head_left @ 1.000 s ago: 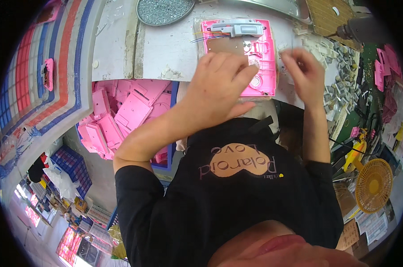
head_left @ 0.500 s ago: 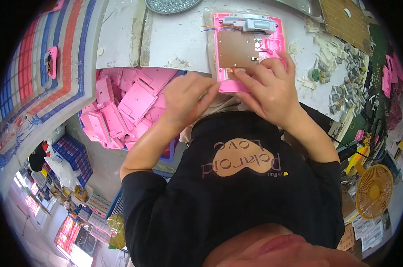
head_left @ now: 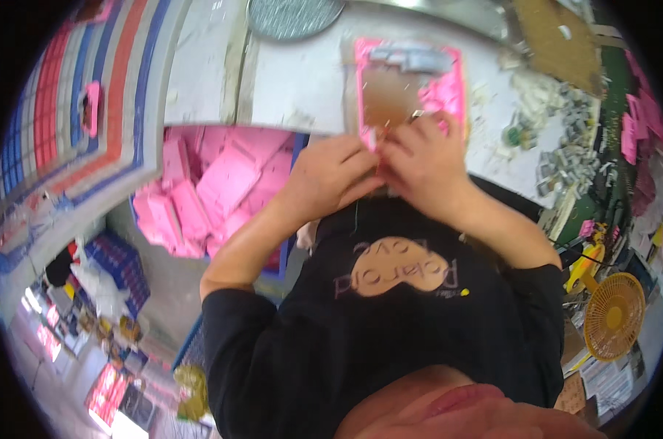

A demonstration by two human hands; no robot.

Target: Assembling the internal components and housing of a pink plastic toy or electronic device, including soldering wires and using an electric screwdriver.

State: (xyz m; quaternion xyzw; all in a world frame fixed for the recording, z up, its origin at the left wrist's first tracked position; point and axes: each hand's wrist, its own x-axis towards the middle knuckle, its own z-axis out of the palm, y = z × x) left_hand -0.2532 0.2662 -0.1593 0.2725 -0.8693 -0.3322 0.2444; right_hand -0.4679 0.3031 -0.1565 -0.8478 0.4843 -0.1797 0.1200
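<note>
A pink plastic housing (head_left: 461, 88) lies on the table in front of me. It holds a flat brown board (head_left: 390, 99) and a grey part (head_left: 412, 60) across its far end. My left hand (head_left: 333, 175) is at the housing's near left corner, its fingers pinched together. Beside it, my right hand (head_left: 428, 164) bends over the near edge with its fingers closed, the tips meeting those of the left. Motion blur and the fingers hide what is between them. A thin dark strand (head_left: 357, 214) hangs below the hands against my black shirt.
Left of my hands, a blue crate (head_left: 300, 146) holds several pink plastic parts (head_left: 229, 175). A round tray of small metal pieces (head_left: 295, 18) stands at the back. Small grey parts (head_left: 576, 157) and white pieces (head_left: 536, 95) lie on the right, beyond which is a yellow fan (head_left: 615, 316).
My right hand has drawn back from the board toward the near edge. My left hand has moved right to meet it, and both hands' fingertips have come together. The view has shifted slightly.
</note>
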